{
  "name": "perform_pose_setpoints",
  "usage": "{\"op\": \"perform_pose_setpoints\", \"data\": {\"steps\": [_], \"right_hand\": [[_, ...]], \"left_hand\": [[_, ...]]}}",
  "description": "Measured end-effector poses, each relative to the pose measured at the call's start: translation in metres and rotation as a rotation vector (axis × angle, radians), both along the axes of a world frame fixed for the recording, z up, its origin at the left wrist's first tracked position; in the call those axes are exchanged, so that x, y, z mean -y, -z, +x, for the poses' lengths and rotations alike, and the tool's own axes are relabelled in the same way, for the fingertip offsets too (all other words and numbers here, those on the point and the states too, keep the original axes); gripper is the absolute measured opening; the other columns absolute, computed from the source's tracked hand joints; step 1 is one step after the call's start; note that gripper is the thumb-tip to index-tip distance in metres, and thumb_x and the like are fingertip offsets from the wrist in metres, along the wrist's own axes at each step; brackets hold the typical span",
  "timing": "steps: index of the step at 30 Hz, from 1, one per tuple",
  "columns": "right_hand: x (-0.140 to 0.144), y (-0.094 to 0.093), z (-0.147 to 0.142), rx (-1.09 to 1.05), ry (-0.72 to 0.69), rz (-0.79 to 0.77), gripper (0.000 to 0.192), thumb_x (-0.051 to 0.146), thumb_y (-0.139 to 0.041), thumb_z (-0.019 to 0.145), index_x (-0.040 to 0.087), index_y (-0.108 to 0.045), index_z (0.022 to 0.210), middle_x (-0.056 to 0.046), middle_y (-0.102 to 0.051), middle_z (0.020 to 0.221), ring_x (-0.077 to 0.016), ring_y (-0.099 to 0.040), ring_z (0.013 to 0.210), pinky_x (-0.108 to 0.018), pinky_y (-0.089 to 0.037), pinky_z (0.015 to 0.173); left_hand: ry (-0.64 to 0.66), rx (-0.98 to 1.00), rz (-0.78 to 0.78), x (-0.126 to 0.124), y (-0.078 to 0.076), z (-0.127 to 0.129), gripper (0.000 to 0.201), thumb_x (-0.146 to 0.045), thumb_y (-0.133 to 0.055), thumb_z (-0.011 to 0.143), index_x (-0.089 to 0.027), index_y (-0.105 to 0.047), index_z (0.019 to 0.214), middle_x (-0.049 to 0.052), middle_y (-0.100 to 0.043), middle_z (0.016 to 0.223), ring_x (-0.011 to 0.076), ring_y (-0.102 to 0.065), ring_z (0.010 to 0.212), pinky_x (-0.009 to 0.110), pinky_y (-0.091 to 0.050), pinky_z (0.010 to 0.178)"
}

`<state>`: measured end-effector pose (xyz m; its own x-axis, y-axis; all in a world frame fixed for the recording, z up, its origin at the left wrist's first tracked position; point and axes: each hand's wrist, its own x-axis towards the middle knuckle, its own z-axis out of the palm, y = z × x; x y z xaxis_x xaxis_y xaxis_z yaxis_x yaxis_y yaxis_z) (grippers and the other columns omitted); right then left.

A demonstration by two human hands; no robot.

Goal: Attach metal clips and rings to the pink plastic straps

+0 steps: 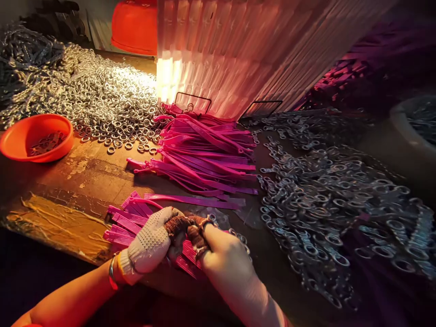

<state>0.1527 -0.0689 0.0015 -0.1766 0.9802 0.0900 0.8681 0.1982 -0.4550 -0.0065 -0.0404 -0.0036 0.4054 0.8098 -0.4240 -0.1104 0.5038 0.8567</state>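
My left hand (150, 245), in a white knit glove with brown fingertips, grips a bundle of pink plastic straps (124, 222) at the table's near edge. My right hand (225, 259), also gloved, meets it from the right; its fingertips pinch a small metal ring (208, 221) against the strap ends. A larger loose pile of pink straps (207, 154) lies just beyond my hands.
A heap of silver rings (102, 100) covers the back left of the worn wooden table (85, 181). Metal clasps (327, 200) are piled at the right. An orange bowl (36, 136) sits at left, an orange basin (134, 25) behind, and a ribbed pink stack (245, 50) stands upright at the back.
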Motion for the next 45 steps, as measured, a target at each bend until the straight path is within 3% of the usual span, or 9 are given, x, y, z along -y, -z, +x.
{"op": "perform_pose_setpoints", "data": {"steps": [6,12,16,19,22,29,34,38,45], "right_hand": [[-0.066,-0.003,-0.015,0.218,-0.351,-0.049,0.027,0.003,-0.053,0.077,0.013,-0.071,0.093,-0.014,-0.065,0.123,-0.026,-0.059,0.11,-0.035,-0.047,0.089],[-0.091,0.007,-0.034,0.453,-0.426,-0.089,0.026,0.004,-0.047,0.085,0.008,-0.071,0.093,-0.019,-0.069,0.107,-0.0261,-0.063,0.094,-0.038,-0.047,0.08],[-0.081,0.004,-0.02,0.203,-0.262,-0.017,0.019,0.008,-0.054,0.081,0.011,-0.068,0.092,-0.015,-0.07,0.101,-0.0232,-0.064,0.089,-0.034,-0.049,0.08],[-0.058,0.0,-0.012,-0.095,-0.285,0.041,0.023,0.003,-0.051,0.077,0.015,-0.065,0.09,-0.012,-0.069,0.101,-0.0216,-0.063,0.094,-0.032,-0.05,0.083],[-0.034,0.0,-0.013,-0.206,-0.3,0.022,0.03,0.001,-0.049,0.073,0.016,-0.064,0.093,-0.012,-0.069,0.102,-0.0232,-0.063,0.096,-0.035,-0.051,0.085],[-0.012,-0.023,-0.003,-0.416,-0.169,0.032,0.04,0.003,-0.043,0.076,0.02,-0.063,0.105,-0.007,-0.07,0.105,-0.0184,-0.065,0.096,-0.027,-0.052,0.082],[-0.01,-0.037,0.009,-0.12,-0.095,0.064,0.04,0.005,-0.046,0.073,0.019,-0.066,0.106,-0.007,-0.071,0.095,-0.0199,-0.066,0.081,-0.028,-0.048,0.07],[-0.005,-0.035,0.006,0.268,-0.106,0.128,0.022,0.003,-0.052,0.069,0.018,-0.065,0.077,-0.006,-0.066,0.073,-0.0172,-0.058,0.056,-0.028,-0.034,0.052],[0.004,-0.025,0.011,0.466,-0.066,0.324,0.019,0.004,-0.055,0.071,0.019,-0.058,0.061,-0.004,-0.06,0.058,-0.0157,-0.05,0.046,-0.03,-0.025,0.047]], "left_hand": [[-0.131,0.072,-0.071,0.002,-0.004,-0.037,0.041,-0.052,-0.053,0.089,-0.016,-0.062,0.106,-0.01,-0.036,0.047,0.005,-0.026,0.034,0.015,-0.024,0.031],[-0.235,-0.046,-0.045,0.004,-0.008,-0.048,0.045,-0.049,-0.058,0.085,-0.016,-0.061,0.117,-0.002,-0.057,0.063,0.0047,-0.036,0.038,0.015,-0.026,0.033],[-0.204,-0.169,0.064,0.0,-0.004,-0.048,0.047,-0.048,-0.06,0.087,-0.015,-0.062,0.119,0.006,-0.068,0.076,0.005,-0.042,0.04,0.017,-0.029,0.035],[-0.237,-0.21,0.108,-0.003,0.001,-0.045,0.046,-0.046,-0.056,0.09,-0.017,-0.059,0.125,-0.002,-0.058,0.057,0.0062,-0.04,0.038,0.016,-0.028,0.035],[-0.262,-0.044,0.09,-0.009,0.003,-0.038,0.041,-0.047,-0.051,0.093,-0.017,-0.059,0.121,-0.007,-0.046,0.046,0.0062,-0.033,0.036,0.016,-0.025,0.034],[-0.103,0.253,-0.124,-0.018,-0.012,-0.022,0.039,-0.053,-0.06,0.085,-0.017,-0.06,0.1,-0.004,-0.053,0.063,0.0026,-0.031,0.036,0.015,-0.022,0.032],[0.081,-0.048,0.119,-0.008,-0.028,-0.009,0.037,-0.054,-0.05,0.092,-0.018,-0.054,0.083,-0.007,-0.044,0.049,0.0059,-0.034,0.038,0.017,-0.026,0.036],[0.229,-0.303,0.289,-0.009,-0.037,-0.003,0.041,-0.05,-0.046,0.095,-0.017,-0.05,0.071,-0.004,-0.048,0.052,0.0071,-0.039,0.045,0.019,-0.029,0.044],[0.463,-0.574,0.752,-0.011,-0.02,0.003,0.017,-0.016,-0.048,0.087,-0.015,-0.064,0.081,0.002,-0.062,0.072,0.0124,-0.049,0.061,0.024,-0.033,0.057]]}}
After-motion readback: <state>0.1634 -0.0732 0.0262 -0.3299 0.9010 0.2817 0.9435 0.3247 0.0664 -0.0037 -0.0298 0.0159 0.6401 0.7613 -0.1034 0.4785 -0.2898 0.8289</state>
